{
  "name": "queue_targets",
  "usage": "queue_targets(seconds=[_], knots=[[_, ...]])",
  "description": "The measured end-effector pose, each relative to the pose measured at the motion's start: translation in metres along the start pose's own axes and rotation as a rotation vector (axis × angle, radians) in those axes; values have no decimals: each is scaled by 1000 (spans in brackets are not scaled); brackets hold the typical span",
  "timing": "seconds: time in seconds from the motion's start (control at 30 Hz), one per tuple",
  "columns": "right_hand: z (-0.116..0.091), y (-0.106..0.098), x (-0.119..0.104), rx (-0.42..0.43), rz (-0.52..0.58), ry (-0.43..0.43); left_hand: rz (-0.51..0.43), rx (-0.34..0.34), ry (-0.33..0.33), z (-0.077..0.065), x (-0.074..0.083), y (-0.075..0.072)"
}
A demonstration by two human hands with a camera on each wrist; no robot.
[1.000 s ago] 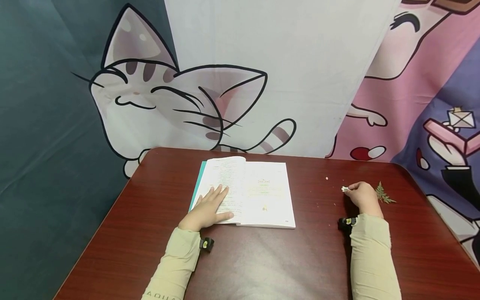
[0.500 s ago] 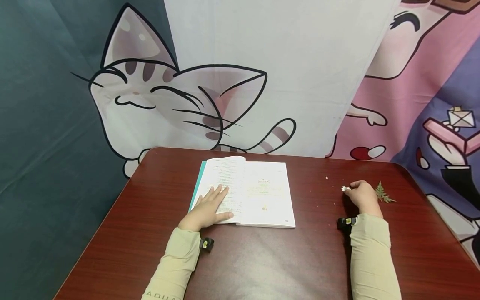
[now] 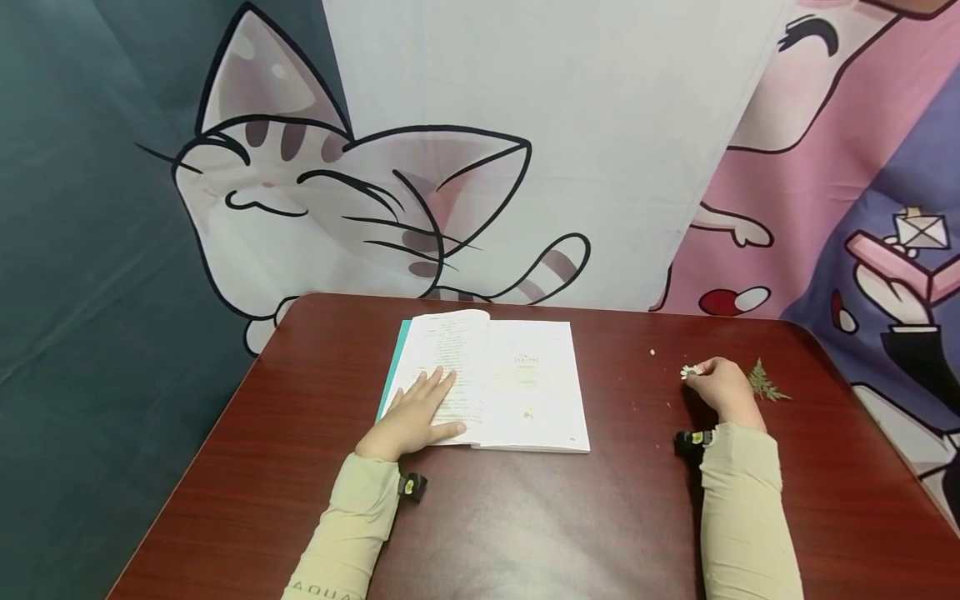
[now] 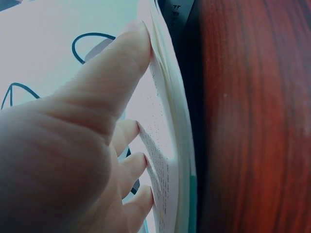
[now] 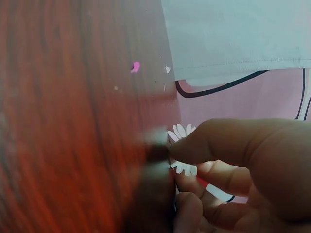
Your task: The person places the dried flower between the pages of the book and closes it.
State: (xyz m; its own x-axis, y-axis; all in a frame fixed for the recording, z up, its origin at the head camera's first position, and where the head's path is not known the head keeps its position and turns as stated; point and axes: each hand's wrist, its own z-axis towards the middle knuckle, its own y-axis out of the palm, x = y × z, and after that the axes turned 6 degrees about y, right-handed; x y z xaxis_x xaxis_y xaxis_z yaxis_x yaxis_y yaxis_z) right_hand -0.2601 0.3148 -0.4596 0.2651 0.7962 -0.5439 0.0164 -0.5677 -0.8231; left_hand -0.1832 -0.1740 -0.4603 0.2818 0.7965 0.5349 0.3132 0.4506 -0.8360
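Nearest the viewer, two beige sleeves (image 3: 352, 533) run up the dark red wooden table (image 3: 525, 533), each with a small black wrist camera at the cuff. At about ten o'clock from the table's near edge the left hand (image 3: 415, 417) lies flat on the left page of an open white paperback book with a teal cover edge (image 3: 525, 392); its fingers (image 4: 133, 170) are straight and spread, pressing the printed page down and curling round nothing, as the left wrist view shows along the stacked page edges. The book's spine runs from six to twelve o'clock, and nothing lies between its pages that can be made out. At about two o'clock the right hand (image 3: 723, 390) rests on the table, its thumb and forefinger pinched on a small white daisy-like flower head (image 5: 181, 150), whose petals fan out above and below the thumb tip in the right wrist view. The flower sits at the nine o'clock side of that hand, pointing toward the book, which lies well apart at nine o'clock from it; the right hand is the nearer one to the flower. Just beside the right hand at three o'clock lies a small green fern sprig (image 3: 765, 385). A few pale crumbs (image 3: 653, 352) dot the table at eleven o'clock from the flower. Beyond the table hangs a cartoon cat cloth backdrop (image 3: 337, 208).
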Motion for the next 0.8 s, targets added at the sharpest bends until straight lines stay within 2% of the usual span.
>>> queue_targets(seconds=[0.33,0.8], knots=[[-1,4,-5,68,82,-4,-1,4,14,0,1,-1],[-7,9,-34,-32,424,14,8,-1,11,-1,-1,-1]])
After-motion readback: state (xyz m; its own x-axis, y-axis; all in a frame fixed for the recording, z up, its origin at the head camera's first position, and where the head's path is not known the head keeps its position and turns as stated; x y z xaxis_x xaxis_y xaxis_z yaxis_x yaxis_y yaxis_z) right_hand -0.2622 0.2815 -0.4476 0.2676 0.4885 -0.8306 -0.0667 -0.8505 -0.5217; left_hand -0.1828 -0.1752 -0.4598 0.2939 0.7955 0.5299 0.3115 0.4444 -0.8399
